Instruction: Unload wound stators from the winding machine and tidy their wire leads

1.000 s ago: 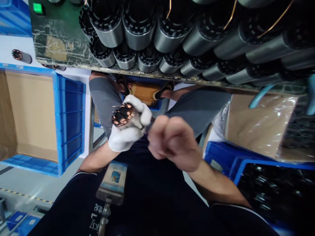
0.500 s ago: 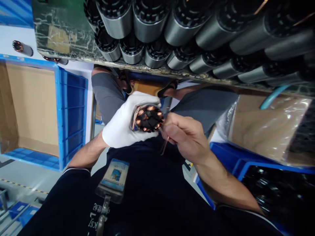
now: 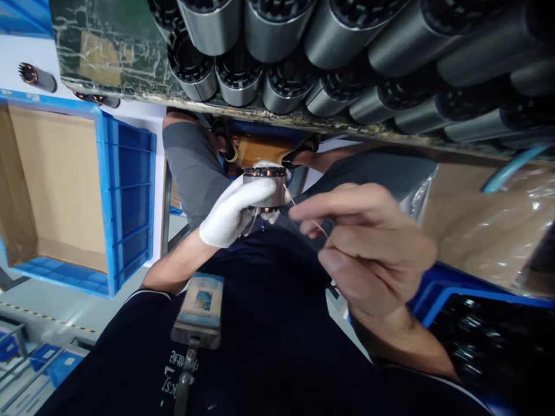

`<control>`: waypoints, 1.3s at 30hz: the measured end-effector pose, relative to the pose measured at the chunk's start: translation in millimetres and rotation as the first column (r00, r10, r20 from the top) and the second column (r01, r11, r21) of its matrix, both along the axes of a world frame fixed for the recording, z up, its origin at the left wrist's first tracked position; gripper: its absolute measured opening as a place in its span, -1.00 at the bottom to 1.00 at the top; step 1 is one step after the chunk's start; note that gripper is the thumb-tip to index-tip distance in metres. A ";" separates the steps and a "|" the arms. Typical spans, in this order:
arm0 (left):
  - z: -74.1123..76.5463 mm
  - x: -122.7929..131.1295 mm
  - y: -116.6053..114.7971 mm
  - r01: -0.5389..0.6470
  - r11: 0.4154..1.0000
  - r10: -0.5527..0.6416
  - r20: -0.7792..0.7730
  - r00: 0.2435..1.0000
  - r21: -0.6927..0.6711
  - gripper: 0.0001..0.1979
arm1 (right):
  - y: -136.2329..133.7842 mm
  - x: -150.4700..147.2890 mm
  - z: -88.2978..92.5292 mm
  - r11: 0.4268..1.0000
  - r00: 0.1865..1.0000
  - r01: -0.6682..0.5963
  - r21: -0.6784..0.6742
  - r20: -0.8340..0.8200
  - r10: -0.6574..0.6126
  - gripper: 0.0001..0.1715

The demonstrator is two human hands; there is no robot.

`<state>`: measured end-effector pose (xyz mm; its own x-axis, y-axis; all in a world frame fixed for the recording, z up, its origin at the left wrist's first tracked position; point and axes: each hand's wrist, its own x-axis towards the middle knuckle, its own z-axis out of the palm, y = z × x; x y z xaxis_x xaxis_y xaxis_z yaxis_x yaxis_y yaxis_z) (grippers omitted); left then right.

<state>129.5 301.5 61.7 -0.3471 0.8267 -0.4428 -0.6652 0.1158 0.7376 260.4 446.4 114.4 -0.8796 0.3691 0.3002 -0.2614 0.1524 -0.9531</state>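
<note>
My left hand (image 3: pixel 232 211), in a white glove, is wrapped round a motor stator (image 3: pixel 275 193). The stator has a grey metal body and black ends with copper windings. It is turned side-on below the bench, with loose wire ends hanging under it. From its right side a thin copper wire (image 3: pixel 319 228) runs to my bare right hand (image 3: pixel 368 242). The fingers of that hand are bent around the wire, which passes behind the index finger. Where exactly the wire is gripped is partly hidden.
Rows of stators (image 3: pixel 284 95) stand on the green bench (image 3: pixel 67 69) ahead. A blue crate (image 3: pixel 130 202) lined with cardboard is on the left; a wound stator (image 3: pixel 38 78) lies beyond it. On the right are plastic-covered cardboard (image 3: pixel 477 225) and a blue bin of dark parts (image 3: pixel 472 341).
The stator has turned from end-on to side-on in my left hand. My right hand has moved away from it, to the right and closer to the camera, with the wire stretched between.
</note>
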 end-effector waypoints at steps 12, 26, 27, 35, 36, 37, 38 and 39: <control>32.1 1.0 -16.7 -0.080 0.996 0.086 -0.710 0.699 0.041 -0.50 | 34.2 30.6 0.4 0.936 0.885 -0.334 -0.113 0.306 0.353 -0.85; 20.6 32.0 -30.8 -0.208 0.977 0.151 -0.839 0.523 0.046 -0.43 | 14.2 -4.8 -25.2 0.983 0.940 0.089 -0.163 0.340 -0.029 -0.84; 21.3 29.6 -31.6 -0.183 0.982 0.136 -0.841 0.523 0.045 -0.49 | 19.8 -1.7 -24.4 0.986 0.946 0.084 -0.147 0.322 -0.033 -0.84; 25.7 4.0 -27.8 -0.047 0.990 0.134 -0.788 0.601 0.133 -0.65 | 44.3 11.8 -1.1 0.790 0.981 -0.190 0.583 0.151 0.125 -0.49; 25.7 2.5 -27.8 -0.032 0.993 0.113 -0.795 0.596 0.117 -0.65 | 46.1 10.8 -5.3 0.778 0.978 -0.208 0.592 0.117 0.173 -0.52; 25.4 1.2 -28.5 -0.021 0.996 0.082 -0.823 0.562 0.084 -0.65 | 48.4 9.9 -10.8 0.774 0.973 -0.227 0.591 0.096 0.211 -0.57; 24.9 0.0 -29.9 -0.017 0.999 0.038 -0.866 0.498 0.035 -0.65 | 51.0 9.5 -16.3 0.773 0.971 -0.233 0.590 0.092 0.223 -0.62; 24.1 -1.0 -31.9 -0.025 0.999 -0.010 -0.911 0.413 -0.023 -0.66 | 53.3 9.6 -20.9 0.766 0.970 -0.241 0.596 0.120 0.212 -0.65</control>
